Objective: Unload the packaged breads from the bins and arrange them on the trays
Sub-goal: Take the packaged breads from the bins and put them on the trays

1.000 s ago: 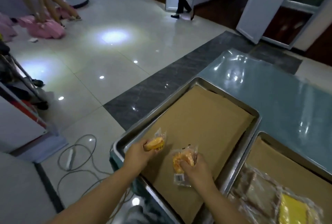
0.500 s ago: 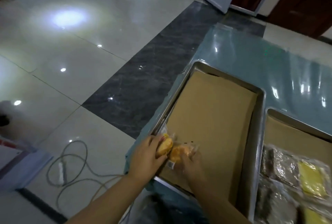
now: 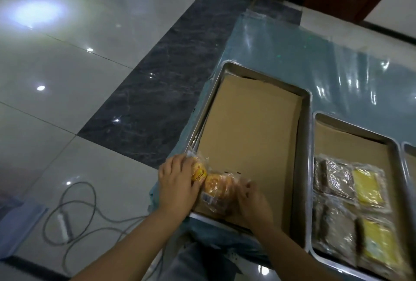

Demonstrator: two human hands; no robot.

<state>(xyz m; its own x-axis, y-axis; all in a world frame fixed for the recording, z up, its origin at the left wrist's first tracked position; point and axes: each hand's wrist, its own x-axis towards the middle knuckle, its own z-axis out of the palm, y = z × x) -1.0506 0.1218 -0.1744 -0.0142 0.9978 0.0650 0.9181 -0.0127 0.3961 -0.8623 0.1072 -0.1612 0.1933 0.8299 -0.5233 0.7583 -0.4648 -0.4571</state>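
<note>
Where the near-left corner of the left tray [image 3: 304, 168] shows its cardboard liner [image 3: 252, 127], two packaged breads lie touching. Left hand [image 3: 177, 181]: fingers together, curled over the smaller bread [image 3: 199, 171]. Right hand [image 3: 249, 202]: fingertips clamped on the wrapper of the larger bread [image 3: 219, 187] (thumb hidden). Right tray [image 3: 355, 129]: wrapped brown and yellow breads [image 3: 340, 177].

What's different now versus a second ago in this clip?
The left hand and right hand lowered the left bun and right bun together into the tray's near-left corner, now touching. Both keep their grip. Neighbouring tray's packages unchanged.
</note>
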